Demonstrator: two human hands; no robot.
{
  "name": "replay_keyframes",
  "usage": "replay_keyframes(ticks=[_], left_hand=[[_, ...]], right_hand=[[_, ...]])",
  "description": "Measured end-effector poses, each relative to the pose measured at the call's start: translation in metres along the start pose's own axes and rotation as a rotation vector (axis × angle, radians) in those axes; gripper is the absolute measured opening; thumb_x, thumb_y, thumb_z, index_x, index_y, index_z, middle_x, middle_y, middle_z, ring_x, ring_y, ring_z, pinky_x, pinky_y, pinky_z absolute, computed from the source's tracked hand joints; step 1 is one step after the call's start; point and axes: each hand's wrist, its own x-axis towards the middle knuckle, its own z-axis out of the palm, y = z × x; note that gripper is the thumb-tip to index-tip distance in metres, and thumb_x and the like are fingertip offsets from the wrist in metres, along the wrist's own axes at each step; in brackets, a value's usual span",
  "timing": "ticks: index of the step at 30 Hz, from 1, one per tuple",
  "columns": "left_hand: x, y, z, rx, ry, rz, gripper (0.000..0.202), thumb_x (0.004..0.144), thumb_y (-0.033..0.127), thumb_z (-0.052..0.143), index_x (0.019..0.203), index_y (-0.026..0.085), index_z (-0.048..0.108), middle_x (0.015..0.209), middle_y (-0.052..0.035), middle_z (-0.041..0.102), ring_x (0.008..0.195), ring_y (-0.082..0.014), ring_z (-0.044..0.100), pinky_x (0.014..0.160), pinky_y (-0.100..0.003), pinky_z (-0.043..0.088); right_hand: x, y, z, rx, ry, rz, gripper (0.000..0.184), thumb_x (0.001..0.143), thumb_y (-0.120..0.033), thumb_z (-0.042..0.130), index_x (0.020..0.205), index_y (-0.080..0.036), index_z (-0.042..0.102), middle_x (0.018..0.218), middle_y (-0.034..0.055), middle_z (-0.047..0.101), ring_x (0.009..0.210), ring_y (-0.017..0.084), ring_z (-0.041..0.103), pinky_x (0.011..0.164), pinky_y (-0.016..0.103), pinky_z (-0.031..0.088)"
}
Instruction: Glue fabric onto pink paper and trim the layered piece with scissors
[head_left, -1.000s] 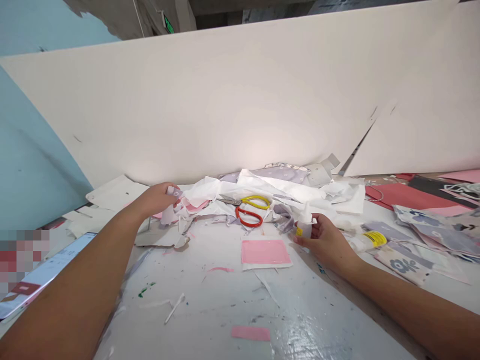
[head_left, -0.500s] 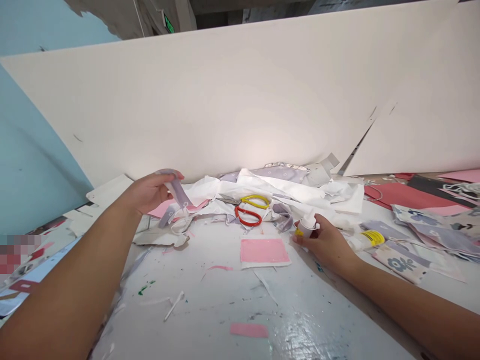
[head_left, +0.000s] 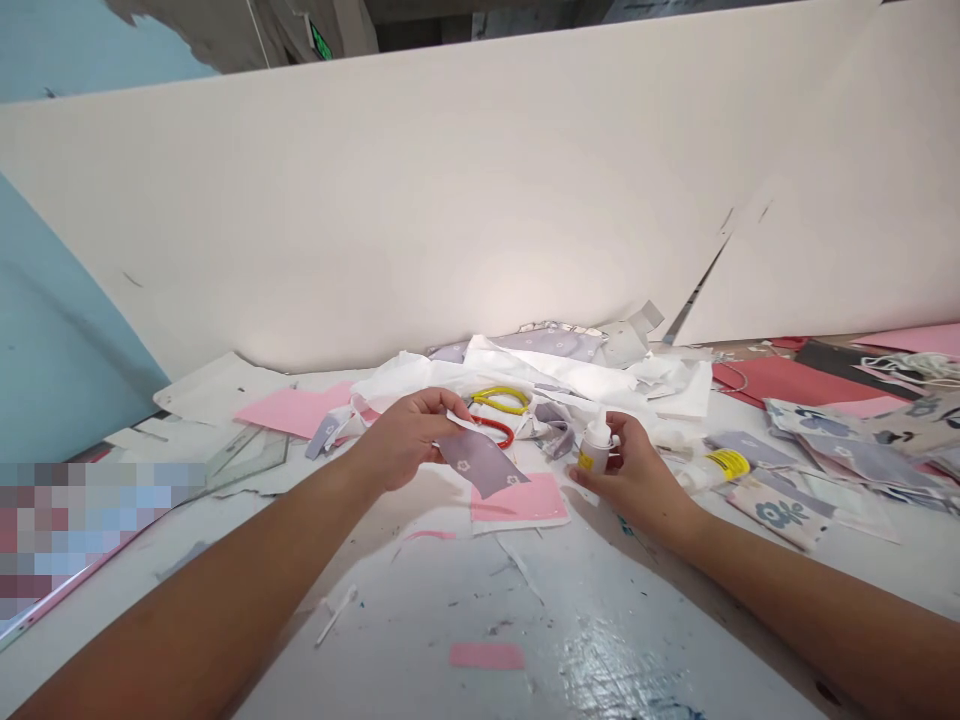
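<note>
My left hand (head_left: 401, 445) pinches a lilac paper strip with small white flowers (head_left: 480, 462) and holds it just above a pink rectangle on a white backing (head_left: 529, 502). My right hand (head_left: 637, 475) is closed round a small white glue bottle with a yellow label (head_left: 596, 445), held upright to the right of the pink rectangle. Scissors with a yellow and a red handle loop (head_left: 499, 412) lie just behind both hands among white paper scraps.
A heap of white and lilac scraps (head_left: 600, 365) lies against the white board at the back. Patterned sheets (head_left: 825, 470), a second glue bottle (head_left: 720, 467) and red card (head_left: 780, 380) are at right. Pink paper (head_left: 292, 410) sits at left; a pink scrap (head_left: 487, 656) lies near me.
My left hand lifted the lilac strip out of the scrap heap at left and carried it right, over the pink rectangle. The right hand stayed put with the bottle.
</note>
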Motion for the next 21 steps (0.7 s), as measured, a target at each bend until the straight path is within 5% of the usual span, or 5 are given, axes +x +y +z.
replay_keyframes(ticks=[6,11,14,16,21], left_hand=[[-0.004,-0.008,0.013,-0.131,0.017,-0.007,0.013,0.059,0.015,0.062,0.068,0.019,0.054,0.067,0.0028,0.053,0.057,-0.0112,0.054,0.049,-0.025,0.045],[-0.01,-0.009,0.017,-0.187,0.049,0.013,0.014,0.06,0.016,0.062,0.07,0.019,0.053,0.064,0.0035,0.054,0.056,-0.0105,0.053,0.05,-0.025,0.044],[-0.012,-0.006,0.016,-0.143,0.041,0.056,0.011,0.062,0.019,0.062,0.07,0.02,0.053,0.066,0.0033,0.055,0.059,-0.0111,0.053,0.052,-0.025,0.044],[-0.015,0.001,0.014,-0.019,0.027,0.124,0.009,0.064,0.022,0.061,0.07,0.021,0.054,0.069,0.0023,0.057,0.064,-0.0127,0.054,0.057,-0.026,0.044],[-0.033,0.03,-0.001,0.641,0.116,0.332,0.005,0.064,0.026,0.061,0.067,0.023,0.061,0.083,-0.0001,0.06,0.073,-0.0164,0.053,0.06,-0.023,0.039]], right_hand=[[-0.001,0.002,-0.003,0.106,0.123,-0.227,0.064,0.065,-0.034,0.059,0.115,-0.025,0.021,0.118,0.0097,0.037,0.11,0.024,0.04,0.088,0.04,0.039],[-0.008,-0.015,-0.012,0.077,0.303,-0.261,0.048,0.071,-0.031,0.049,0.113,-0.025,0.027,0.121,0.0099,0.038,0.109,0.025,0.043,0.078,0.04,0.043],[-0.006,-0.03,-0.028,-0.143,0.314,-0.263,0.033,0.074,-0.036,0.046,0.104,-0.024,0.04,0.114,0.0091,0.047,0.097,0.024,0.051,0.067,0.034,0.047],[-0.003,-0.037,-0.043,-0.381,0.177,-0.221,0.03,0.074,-0.041,0.044,0.099,-0.023,0.047,0.105,0.0085,0.054,0.081,0.023,0.058,0.055,0.032,0.045],[-0.006,-0.049,-0.079,-1.081,-0.012,-0.027,0.021,0.071,-0.044,0.051,0.073,-0.024,0.056,0.059,0.0054,0.059,0.049,0.021,0.054,0.042,0.031,0.033]])
